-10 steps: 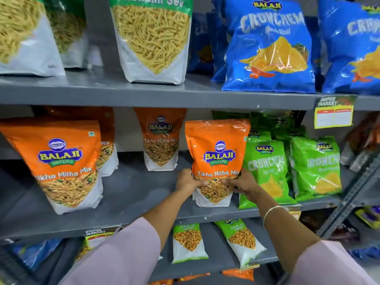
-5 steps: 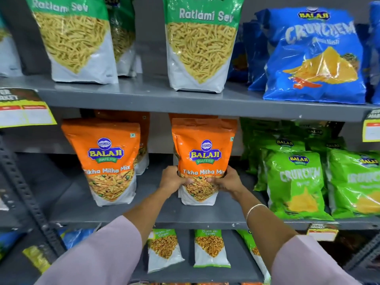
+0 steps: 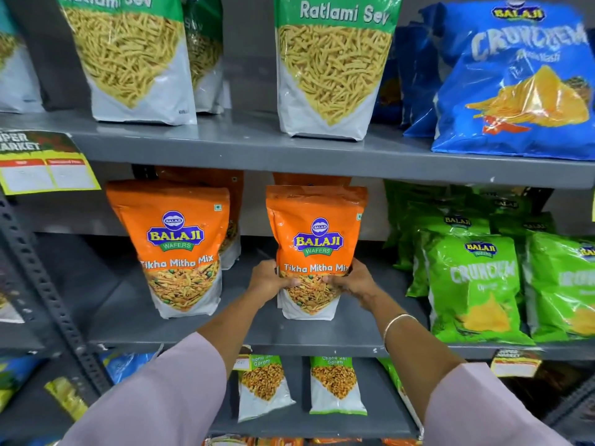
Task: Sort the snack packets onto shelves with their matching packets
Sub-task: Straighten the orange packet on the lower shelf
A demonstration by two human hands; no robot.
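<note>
Head view: left hand (image 3: 269, 280), right hand (image 3: 352, 280) clasp upright orange packet (image 3: 317, 239), label facing out.

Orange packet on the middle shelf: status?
Left hand and right hand both gripping the orange packet low down. Packet upright on the middle shelf, another orange one directly behind. Nothing in the way.

Orange packet (image 3: 317, 239); grey shelf (image 3: 322, 336); lilac sleeves (image 3: 161, 397).

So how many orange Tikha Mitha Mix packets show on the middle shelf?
4: one held by both hands, one standing left, and one partly hidden behind each. More may be hidden.
</note>
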